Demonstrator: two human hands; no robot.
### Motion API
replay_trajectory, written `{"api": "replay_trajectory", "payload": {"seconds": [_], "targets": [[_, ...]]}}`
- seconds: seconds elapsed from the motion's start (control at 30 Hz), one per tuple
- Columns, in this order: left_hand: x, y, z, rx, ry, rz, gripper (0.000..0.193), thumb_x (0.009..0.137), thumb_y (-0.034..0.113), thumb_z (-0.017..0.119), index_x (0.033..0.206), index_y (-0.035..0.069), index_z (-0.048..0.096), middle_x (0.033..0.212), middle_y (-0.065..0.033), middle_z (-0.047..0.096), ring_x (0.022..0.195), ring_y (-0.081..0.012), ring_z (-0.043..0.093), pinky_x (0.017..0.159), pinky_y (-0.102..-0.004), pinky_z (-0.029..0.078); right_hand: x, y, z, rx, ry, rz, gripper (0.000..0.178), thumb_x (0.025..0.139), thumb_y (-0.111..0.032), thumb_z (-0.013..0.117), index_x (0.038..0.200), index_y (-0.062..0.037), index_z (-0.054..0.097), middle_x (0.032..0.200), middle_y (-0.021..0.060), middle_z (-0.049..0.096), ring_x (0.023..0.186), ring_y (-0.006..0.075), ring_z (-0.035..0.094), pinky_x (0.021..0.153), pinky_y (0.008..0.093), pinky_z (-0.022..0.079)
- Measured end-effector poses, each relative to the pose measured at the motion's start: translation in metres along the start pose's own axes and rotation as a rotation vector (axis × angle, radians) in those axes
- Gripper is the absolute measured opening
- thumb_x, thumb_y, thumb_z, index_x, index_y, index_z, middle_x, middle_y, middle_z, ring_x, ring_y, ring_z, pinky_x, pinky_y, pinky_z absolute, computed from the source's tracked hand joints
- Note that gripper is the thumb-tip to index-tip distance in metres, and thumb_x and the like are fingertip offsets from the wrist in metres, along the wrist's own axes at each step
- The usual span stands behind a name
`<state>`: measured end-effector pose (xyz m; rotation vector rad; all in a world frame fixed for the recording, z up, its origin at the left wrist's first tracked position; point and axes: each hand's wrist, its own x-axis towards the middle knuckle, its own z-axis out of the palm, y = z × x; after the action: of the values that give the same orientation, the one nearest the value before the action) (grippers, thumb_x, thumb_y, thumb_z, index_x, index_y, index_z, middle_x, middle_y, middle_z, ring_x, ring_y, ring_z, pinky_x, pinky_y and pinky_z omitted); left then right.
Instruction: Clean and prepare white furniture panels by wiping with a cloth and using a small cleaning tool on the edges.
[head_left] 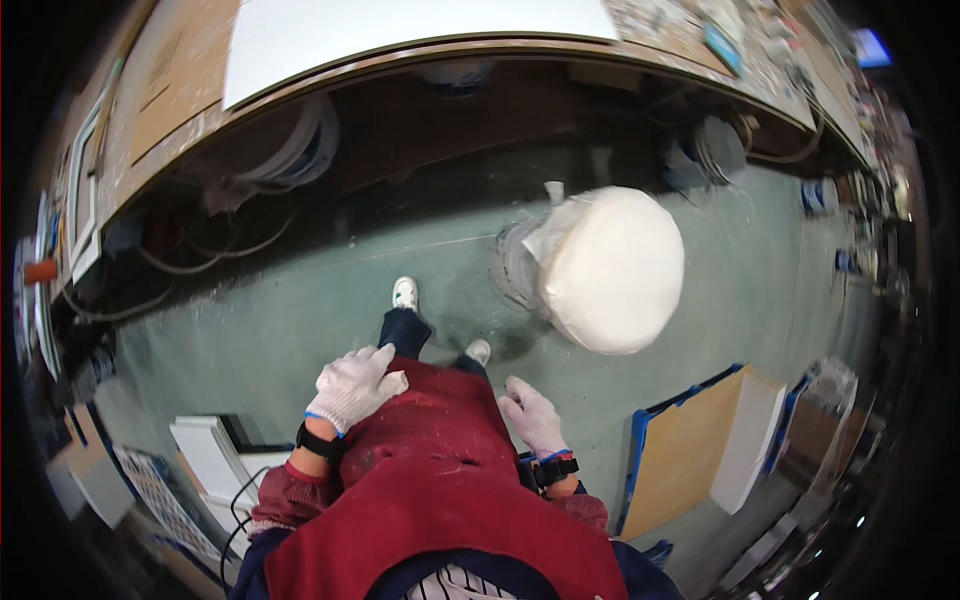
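Note:
My left hand (352, 388), in a white knit glove with blue trim, hangs in front of the dark red apron (430, 430). Its thumb stands apart from the loosely bent fingers, and nothing shows in it. On the apron's other side, my right hand (532, 415) wears a matching glove. The fingers are slightly curled and apart, holding nothing I can see. Both wrists carry black straps. The nearest large thing to the right hand is a round, white-topped stool-like stand (615, 270), its grey base wrapped in clear plastic. Neither hand touches it.
A long workbench (180, 140) curves across the far side, bearing a white panel (420, 25). Buckets (300, 150) and hoses (215, 255) sit beneath it. A blue-edged tan panel (685, 445) stands at the right; white boards (205, 455) lie at the left.

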<state>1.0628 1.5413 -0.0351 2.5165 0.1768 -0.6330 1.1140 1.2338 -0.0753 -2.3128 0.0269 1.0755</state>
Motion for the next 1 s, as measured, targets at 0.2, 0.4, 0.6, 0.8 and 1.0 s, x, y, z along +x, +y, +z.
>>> {"api": "replay_trajectory", "payload": {"seconds": [0.2,0.4,0.6,0.8,1.0], "targets": [[0.013,0.083,0.033,0.198,-0.275,-0.111,0.043,0.089,0.046,0.057,0.113,0.011,0.059,0.105,-0.0130,0.066,0.100,-0.0348,0.063,0.079,-0.0479,0.052,-0.066,0.113,-0.015,0.124,0.149,0.064,0.028,0.088,-0.034,0.060,0.094,-0.0082,0.049,0.089,0.0147,0.063,0.086,0.0376,0.062,0.072,0.0464,0.047],[0.036,0.215,0.078,0.151,-0.385,0.265,0.041,0.089,0.043,0.056,0.116,0.012,0.058,0.107,-0.0136,0.065,0.103,-0.0342,0.062,0.083,-0.0475,0.050,-0.138,0.230,-0.029,0.228,0.405,0.300,0.031,0.086,-0.034,0.059,0.093,-0.0062,0.049,0.085,0.0164,0.061,0.083,0.0391,0.060,0.071,0.0468,0.045],[0.051,0.295,0.092,0.348,-0.518,0.374,0.053,0.091,0.047,0.054,0.132,0.013,0.053,0.118,-0.0126,0.063,0.110,-0.0336,0.060,0.089,-0.0443,0.050,-0.164,0.275,-0.046,0.505,0.522,0.411,0.031,0.087,-0.032,0.059,0.098,-0.0043,0.052,0.078,0.0106,0.056,0.075,0.0239,0.059,0.071,0.0387,0.046],[0.081,0.364,0.106,0.249,-0.671,0.482,0.045,0.093,0.045,0.053,0.124,0.013,0.056,0.110,-0.0136,0.064,0.106,-0.0330,0.061,0.087,-0.0408,0.049,-0.122,0.308,-0.091,0.647,0.688,0.299,0.049,0.089,-0.027,0.063,0.129,0.0000,0.056,0.107,0.0129,0.068,0.097,0.0199,0.064,0.089,0.0308,0.048],[0.145,0.461,0.157,-0.002,-0.816,0.977,0.048,0.094,0.048,0.053,0.122,0.010,0.061,0.118,-0.0161,0.064,0.107,-0.0303,0.062,0.089,-0.0376,0.049,-0.024,0.327,-0.254,1.219,0.804,-0.078,0.032,0.098,-0.014,0.056,0.127,-0.0012,0.053,0.092,0.0048,0.060,0.067,0.0079,0.053,0.056,0.0255,0.046]]}}
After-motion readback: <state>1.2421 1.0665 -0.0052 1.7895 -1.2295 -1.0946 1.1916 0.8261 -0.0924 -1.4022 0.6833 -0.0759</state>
